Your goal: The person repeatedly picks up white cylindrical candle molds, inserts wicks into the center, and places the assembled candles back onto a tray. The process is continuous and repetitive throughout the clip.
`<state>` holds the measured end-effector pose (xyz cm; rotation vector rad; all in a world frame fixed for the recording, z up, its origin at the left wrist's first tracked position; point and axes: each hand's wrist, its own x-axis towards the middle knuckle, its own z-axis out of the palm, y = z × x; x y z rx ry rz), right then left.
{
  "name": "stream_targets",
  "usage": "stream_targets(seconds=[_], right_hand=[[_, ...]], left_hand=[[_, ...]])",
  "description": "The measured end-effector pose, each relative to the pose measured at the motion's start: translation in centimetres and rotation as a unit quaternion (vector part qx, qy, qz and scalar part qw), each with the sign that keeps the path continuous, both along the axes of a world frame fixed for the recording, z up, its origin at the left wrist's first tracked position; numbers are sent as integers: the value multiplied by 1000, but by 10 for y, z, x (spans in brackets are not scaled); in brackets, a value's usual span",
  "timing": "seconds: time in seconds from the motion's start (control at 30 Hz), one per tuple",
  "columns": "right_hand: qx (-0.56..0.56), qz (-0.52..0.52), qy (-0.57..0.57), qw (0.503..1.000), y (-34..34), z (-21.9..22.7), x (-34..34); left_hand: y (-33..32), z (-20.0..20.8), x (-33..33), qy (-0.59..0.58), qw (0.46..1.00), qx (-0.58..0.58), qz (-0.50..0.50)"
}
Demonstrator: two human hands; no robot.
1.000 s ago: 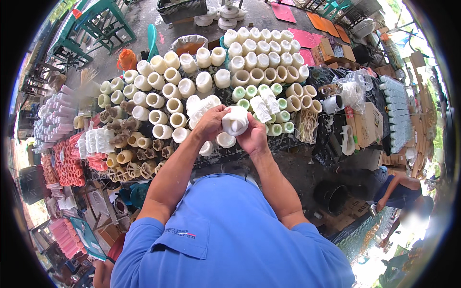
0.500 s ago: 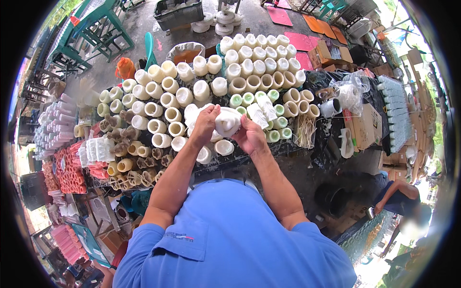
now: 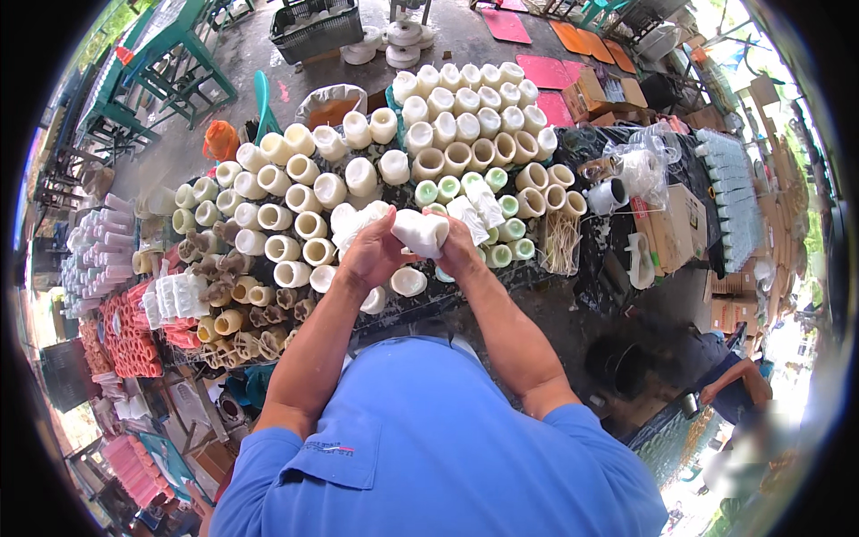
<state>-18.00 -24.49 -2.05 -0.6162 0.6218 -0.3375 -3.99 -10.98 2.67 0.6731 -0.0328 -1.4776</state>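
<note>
My two hands are raised over the table's near edge with a white, wax-like cup (image 3: 420, 234) between them. My left hand (image 3: 369, 253) closes on the cup's left side, and my right hand (image 3: 459, 243) grips its right side. The cup is tilted, with its broad smooth side turned up. Just left of it lie white, wax-like moulded pieces (image 3: 355, 217), partly hidden by my left hand. A cream cup (image 3: 408, 282) stands below my hands. Beyond my right hand, white ribbed pieces (image 3: 484, 200) rest on pale green cups (image 3: 512, 230).
Rows of cream wax-like cups (image 3: 310, 225) crowd the table. A bundle of thin sticks (image 3: 561, 242) and a metal jug (image 3: 608, 196) stand to the right. Behind the table is a lined tub (image 3: 331, 106) with brown contents. Another person's arm (image 3: 739, 379) shows at lower right.
The white cup has been turned over between my hands, so its hollow, ring-like face no longer shows. My hands have shifted slightly, and the view has moved a little.
</note>
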Motion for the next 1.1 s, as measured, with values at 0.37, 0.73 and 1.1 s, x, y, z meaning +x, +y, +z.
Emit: stream_targets(seconds=[0.37,0.73,1.1], right_hand=[[-482,-25,138,865,16,61,-20],[-217,-3,46,975,11,65,-22],[-737,-8,152,659,24,134,-30]], left_hand=[[8,-17,-3,23,997,-2,72],[16,-4,5,-131,981,59,129],[38,51,-3,-834,551,33,2]])
